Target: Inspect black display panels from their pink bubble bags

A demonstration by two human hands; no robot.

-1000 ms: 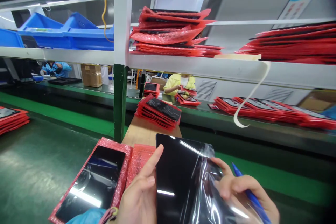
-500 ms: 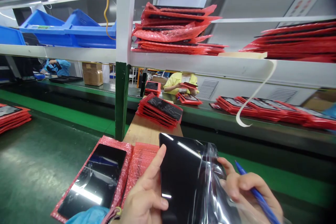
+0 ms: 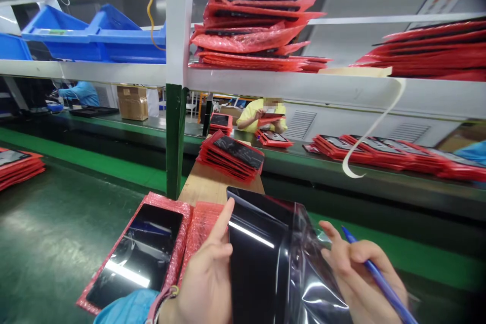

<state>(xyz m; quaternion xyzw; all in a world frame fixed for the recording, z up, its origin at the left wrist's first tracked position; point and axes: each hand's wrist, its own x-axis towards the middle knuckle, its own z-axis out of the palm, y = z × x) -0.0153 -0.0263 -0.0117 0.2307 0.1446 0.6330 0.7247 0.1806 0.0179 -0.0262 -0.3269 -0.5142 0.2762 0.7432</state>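
Note:
My left hand (image 3: 207,276) grips the left edge of a glossy black tablet screen (image 3: 256,263), its index finger stretched along the side. A clear protective film (image 3: 317,278) is partly lifted off the right part of the screen, wrinkled and shiny. Its raised edge is at the fingertips of my right hand (image 3: 359,273), which also keeps a blue pen (image 3: 385,286) between its fingers. To the left, a second black screen (image 3: 140,253) lies face up on a red bubble-wrap sleeve (image 3: 183,235). Another red bubble-wrap bag (image 3: 203,220) is partly hidden behind my left hand.
A stack of red-wrapped screens (image 3: 231,157) sits on a wooden board (image 3: 197,185) ahead. A green post (image 3: 174,147) carries a white shelf (image 3: 266,81) with red stacks and blue bins (image 3: 129,50). A person in yellow (image 3: 250,114) works across the line.
The film is lifted further from the screen, and my right hand has shifted slightly right. The screen has tilted a little in my left hand. The view has moved slightly.

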